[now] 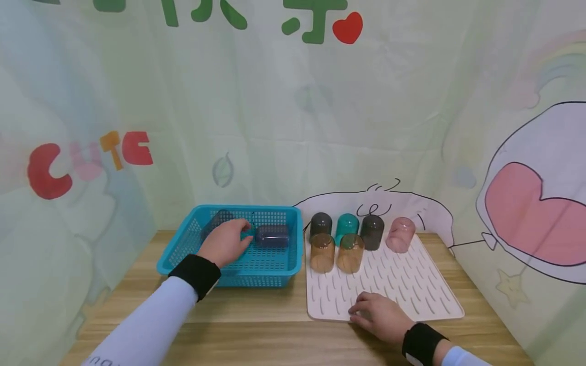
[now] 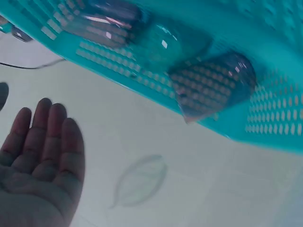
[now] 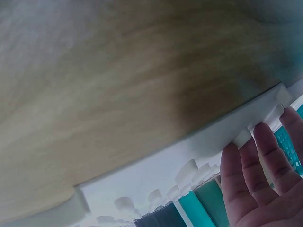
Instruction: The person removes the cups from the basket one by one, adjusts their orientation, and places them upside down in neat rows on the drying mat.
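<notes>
My left hand (image 1: 225,243) reaches over the blue plastic basket (image 1: 293,272), its fingers straight and empty in the left wrist view. Inside that basket lie a purple tumbler (image 1: 272,236) to the right, a dark tumbler (image 1: 215,221) at the back left, and a teal tumbler (image 2: 173,43) between them, mostly hidden by the hand in the head view. My right hand (image 1: 383,316) rests at the front edge of a white ridged mat (image 1: 412,284), fingers loose and holding nothing.
Upside down on the mat stand two amber tumblers (image 1: 322,253) in front, with two dark grey tumblers (image 1: 372,233), a teal tumbler (image 1: 347,227) and a pink tumbler (image 1: 401,235) behind. A printed curtain (image 1: 256,112) hangs along the back and sides of the wooden table (image 1: 256,325).
</notes>
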{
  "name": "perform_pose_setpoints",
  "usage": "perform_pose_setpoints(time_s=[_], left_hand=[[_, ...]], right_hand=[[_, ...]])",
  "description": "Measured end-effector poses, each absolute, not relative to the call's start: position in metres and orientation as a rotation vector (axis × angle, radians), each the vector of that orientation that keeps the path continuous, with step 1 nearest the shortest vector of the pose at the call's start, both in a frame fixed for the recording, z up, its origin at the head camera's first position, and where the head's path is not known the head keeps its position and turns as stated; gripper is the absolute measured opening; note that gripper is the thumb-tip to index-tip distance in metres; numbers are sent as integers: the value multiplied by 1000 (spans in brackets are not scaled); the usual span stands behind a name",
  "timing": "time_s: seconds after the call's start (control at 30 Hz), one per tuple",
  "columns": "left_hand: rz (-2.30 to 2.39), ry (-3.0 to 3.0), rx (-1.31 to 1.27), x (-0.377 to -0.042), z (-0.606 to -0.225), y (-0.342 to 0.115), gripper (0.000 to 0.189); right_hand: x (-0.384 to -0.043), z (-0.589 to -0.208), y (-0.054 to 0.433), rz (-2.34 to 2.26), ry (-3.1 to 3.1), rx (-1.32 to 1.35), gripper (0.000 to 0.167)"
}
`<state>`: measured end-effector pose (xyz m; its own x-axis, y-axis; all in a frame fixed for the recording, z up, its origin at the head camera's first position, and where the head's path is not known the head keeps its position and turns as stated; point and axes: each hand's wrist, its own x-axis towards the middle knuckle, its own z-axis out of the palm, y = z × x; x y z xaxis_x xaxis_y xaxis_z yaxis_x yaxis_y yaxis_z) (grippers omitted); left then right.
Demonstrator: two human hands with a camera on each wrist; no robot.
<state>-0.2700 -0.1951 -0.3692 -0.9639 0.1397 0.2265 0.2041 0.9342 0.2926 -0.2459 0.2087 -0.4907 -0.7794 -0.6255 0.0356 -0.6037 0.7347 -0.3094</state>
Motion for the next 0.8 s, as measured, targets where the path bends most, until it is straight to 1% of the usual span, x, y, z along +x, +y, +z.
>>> perform_pose_setpoints(time_s=[0.17,0.33,0.37,0.5,0.8], left_hand=[[-369,-2980,-158,-287,-361,-206,40],[-332,-3111,-41,-302,-360,-211,50],[-324,-3133,-25,-305,-361,-212,49],[-308,-3201,31,-312,-363,-214,34],[-242,-3282,82,-325,-382,-222,40]], right_hand=[[-247,-493,211,-459,2869,-1002,19],[-248,-496,213,-472,2862,-976,21],[-248,-497,213,-472,2858,-971,22],[-249,-499,213,-467,2857,-978,24],[-247,-496,212,-494,2845,-1024,25]])
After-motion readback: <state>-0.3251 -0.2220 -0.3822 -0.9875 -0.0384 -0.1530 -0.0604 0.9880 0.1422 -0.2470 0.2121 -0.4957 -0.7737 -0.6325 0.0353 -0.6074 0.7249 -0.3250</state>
